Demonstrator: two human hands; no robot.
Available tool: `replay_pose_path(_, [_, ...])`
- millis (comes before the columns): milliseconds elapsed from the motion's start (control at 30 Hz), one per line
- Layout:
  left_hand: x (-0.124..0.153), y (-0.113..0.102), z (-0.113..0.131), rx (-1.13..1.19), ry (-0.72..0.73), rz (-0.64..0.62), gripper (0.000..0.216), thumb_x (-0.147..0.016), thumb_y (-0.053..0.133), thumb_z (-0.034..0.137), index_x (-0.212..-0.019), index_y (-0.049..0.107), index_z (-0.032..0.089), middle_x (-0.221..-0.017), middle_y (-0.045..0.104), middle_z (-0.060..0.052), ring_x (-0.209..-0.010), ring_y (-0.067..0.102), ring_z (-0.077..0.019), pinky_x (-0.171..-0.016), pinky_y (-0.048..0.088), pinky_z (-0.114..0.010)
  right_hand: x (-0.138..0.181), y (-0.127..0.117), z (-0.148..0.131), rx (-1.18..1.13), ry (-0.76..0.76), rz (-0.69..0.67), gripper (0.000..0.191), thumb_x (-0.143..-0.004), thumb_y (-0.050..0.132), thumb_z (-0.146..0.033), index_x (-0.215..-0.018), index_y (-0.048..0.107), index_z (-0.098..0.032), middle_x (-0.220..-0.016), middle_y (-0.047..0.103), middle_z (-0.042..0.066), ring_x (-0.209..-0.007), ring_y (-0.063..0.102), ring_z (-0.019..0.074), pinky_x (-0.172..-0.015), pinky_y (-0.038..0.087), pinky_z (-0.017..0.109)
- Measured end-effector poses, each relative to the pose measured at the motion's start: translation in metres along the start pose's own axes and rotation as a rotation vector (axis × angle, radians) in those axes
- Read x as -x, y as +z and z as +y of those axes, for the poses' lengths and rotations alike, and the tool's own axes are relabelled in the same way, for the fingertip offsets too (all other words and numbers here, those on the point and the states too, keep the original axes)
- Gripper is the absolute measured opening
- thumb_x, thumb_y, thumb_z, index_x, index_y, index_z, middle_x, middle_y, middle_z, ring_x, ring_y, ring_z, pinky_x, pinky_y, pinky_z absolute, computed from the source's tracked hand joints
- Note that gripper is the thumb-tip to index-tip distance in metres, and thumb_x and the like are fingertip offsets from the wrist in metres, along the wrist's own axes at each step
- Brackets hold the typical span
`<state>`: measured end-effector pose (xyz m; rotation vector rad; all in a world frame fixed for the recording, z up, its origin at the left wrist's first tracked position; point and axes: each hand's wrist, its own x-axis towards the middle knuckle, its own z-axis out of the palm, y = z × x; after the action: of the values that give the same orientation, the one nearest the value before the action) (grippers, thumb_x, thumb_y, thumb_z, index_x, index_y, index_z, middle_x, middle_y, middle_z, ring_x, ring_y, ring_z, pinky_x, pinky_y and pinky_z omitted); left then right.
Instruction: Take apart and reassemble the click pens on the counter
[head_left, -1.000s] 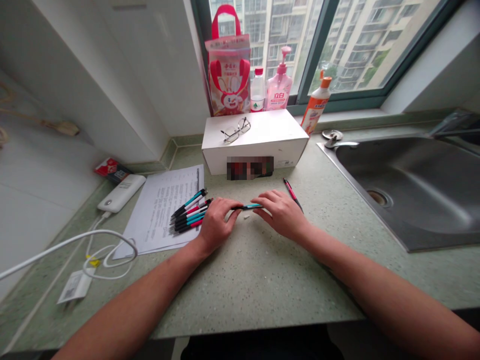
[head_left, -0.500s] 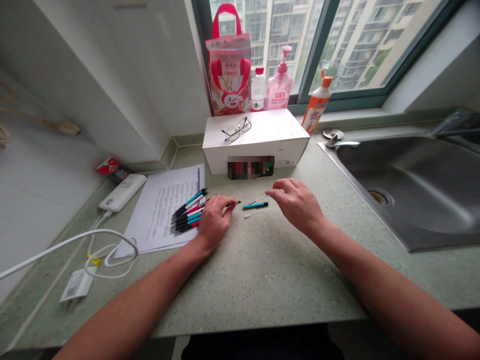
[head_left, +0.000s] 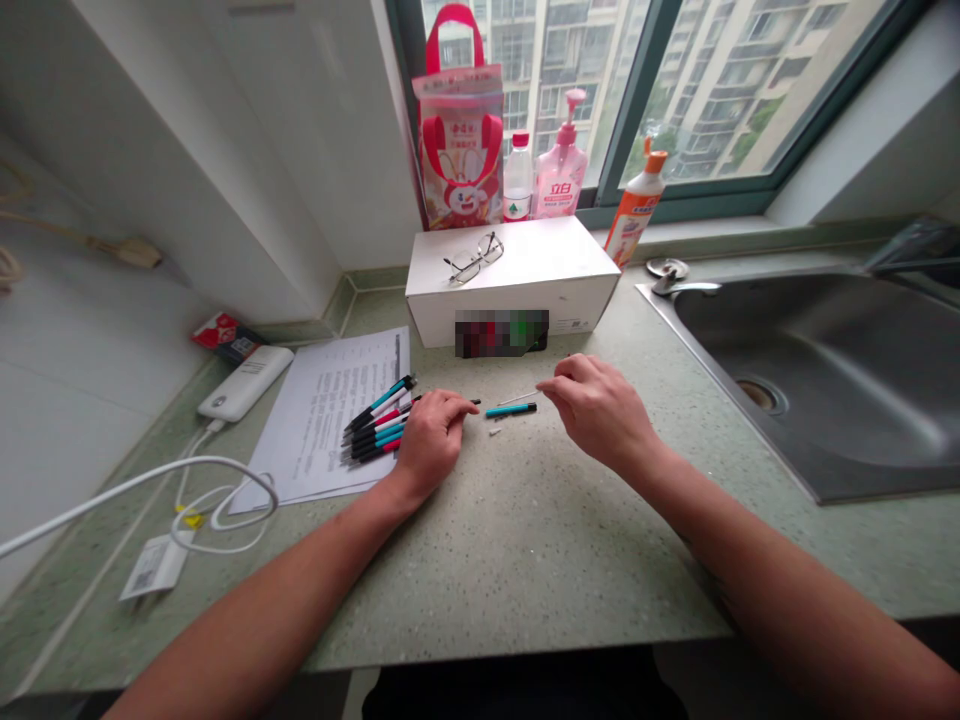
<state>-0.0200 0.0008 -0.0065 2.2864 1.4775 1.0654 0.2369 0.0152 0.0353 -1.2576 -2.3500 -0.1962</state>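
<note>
The right hand [head_left: 600, 405], palm down, pinches a refill [head_left: 517, 398]; the left hand [head_left: 430, 440] curls, fingers pinching a black piece [head_left: 475, 402].

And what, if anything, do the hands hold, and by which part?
The right hand pinches a thin refill by one end. A dark tip shows by the left hand; grip unclear.

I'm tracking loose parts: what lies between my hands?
Head view: a turquoise barrel, a small white piece, and a thin rod at your right hand.

Pink pump bottle [head_left: 560, 180]: "立白" on front; paper [head_left: 311, 410] print illegible.
</note>
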Motion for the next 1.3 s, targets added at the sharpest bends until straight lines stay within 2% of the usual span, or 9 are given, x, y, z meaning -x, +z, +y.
replay_pose_path(67, [0.0,0.0,0.001,0.003,-0.001,0.012,0.023,-0.091,0.053,0.007,-0.092,0.072,0.021,-0.094,0.07,-0.006,-0.092,0.063,-0.0235,-0.087,0.051,-0.042,0.0,0.002,-0.002,-0.054,-0.033,-0.033,0.027,-0.099,0.05,-0.019,-0.097,0.076,-0.022,-0.094,0.064,0.01,-0.085,0.054,0.0224,-0.074,0.041,0.037])
replay_pose_path(233, [-0.001,-0.001,0.004,0.002,0.006,0.023,0.022,-0.092,0.053,0.008,-0.093,0.071,0.02,-0.095,0.071,-0.006,-0.092,0.064,-0.0237,-0.087,0.051,-0.042,0.004,0.015,-0.009,-0.118,-0.135,-0.233,0.016,-0.095,0.061,-0.02,-0.093,0.076,-0.023,-0.088,0.066,0.005,-0.081,0.056,0.0195,-0.073,0.039,0.034])
replay_pose_path(367, [0.0,-0.002,0.004,-0.003,0.012,0.018,0.02,-0.092,0.054,0.009,-0.093,0.07,0.021,-0.095,0.073,-0.006,-0.093,0.064,-0.0238,-0.088,0.051,-0.042,0.005,0.021,-0.01,-0.12,-0.126,-0.295,0.009,-0.091,0.065,-0.018,-0.093,0.074,-0.022,-0.088,0.066,0.005,-0.083,0.059,0.02,-0.076,0.041,0.034])
replay_pose_path(500, [0.0,-0.001,0.003,0.007,0.026,0.021,0.018,-0.09,0.056,0.008,-0.091,0.069,0.021,-0.094,0.074,-0.005,-0.092,0.065,-0.0235,-0.087,0.052,-0.042,0.006,0.019,-0.011,-0.135,-0.086,-0.243,0.007,-0.09,0.068,-0.025,-0.095,0.07,-0.02,-0.092,0.067,0.007,-0.086,0.061,0.0221,-0.076,0.045,0.036])
replay_pose_path(700, [0.004,0.001,0.008,0.19,0.116,-0.046,0.01,-0.095,0.06,0.016,-0.099,0.068,0.021,-0.095,0.073,-0.005,-0.088,0.068,-0.0196,-0.083,0.056,-0.035,0.007,0.023,-0.022,-0.255,-0.101,-0.131,0.027,-0.098,0.061,-0.037,-0.116,0.062,-0.018,-0.106,0.069,0.009,-0.096,0.064,0.0225,-0.082,0.047,0.035])
replay_pose_path(800, [0.007,0.003,0.011,0.248,0.148,-0.089,0.011,-0.095,0.063,0.023,-0.105,0.068,0.02,-0.095,0.073,-0.006,-0.086,0.069,-0.0185,-0.08,0.057,-0.032,0.008,0.026,-0.026,-0.258,-0.148,-0.145,0.021,-0.103,0.052,-0.035,-0.106,0.064,-0.018,-0.096,0.069,0.007,-0.089,0.063,0.0203,-0.079,0.045,0.033])
replay_pose_path(1033, [0.005,0.0,0.009,0.153,0.111,-0.042,0.015,-0.097,0.062,0.031,-0.102,0.072,0.021,-0.087,0.072,-0.005,-0.081,0.067,-0.0192,-0.077,0.054,-0.033,0.007,0.023,-0.026,-0.24,-0.094,-0.152,0.037,-0.107,0.039,-0.036,-0.086,0.063,-0.017,-0.082,0.064,0.006,-0.077,0.056,0.0189,-0.071,0.038,0.032])
replay_pose_path(1167, [0.003,-0.001,0.007,0.146,0.122,-0.03,0.017,-0.097,0.061,0.032,-0.097,0.073,0.021,-0.085,0.073,-0.005,-0.079,0.066,-0.0196,-0.075,0.053,-0.033,0.007,0.026,-0.026,-0.283,-0.075,-0.136,0.038,-0.107,0.039,-0.038,-0.087,0.064,-0.017,-0.083,0.064,0.006,-0.076,0.057,0.0184,-0.07,0.039,0.031])
replay_pose_path(1300, [0.003,-0.001,0.008,0.153,0.124,-0.018,0.016,-0.097,0.062,0.031,-0.095,0.074,0.02,-0.082,0.072,-0.004,-0.077,0.065,-0.0186,-0.073,0.052,-0.032,0.007,0.027,-0.025,-0.35,-0.08,-0.057,0.031,-0.105,0.045,-0.037,-0.095,0.066,-0.017,-0.091,0.069,0.008,-0.082,0.061,0.0192,-0.073,0.043,0.031])
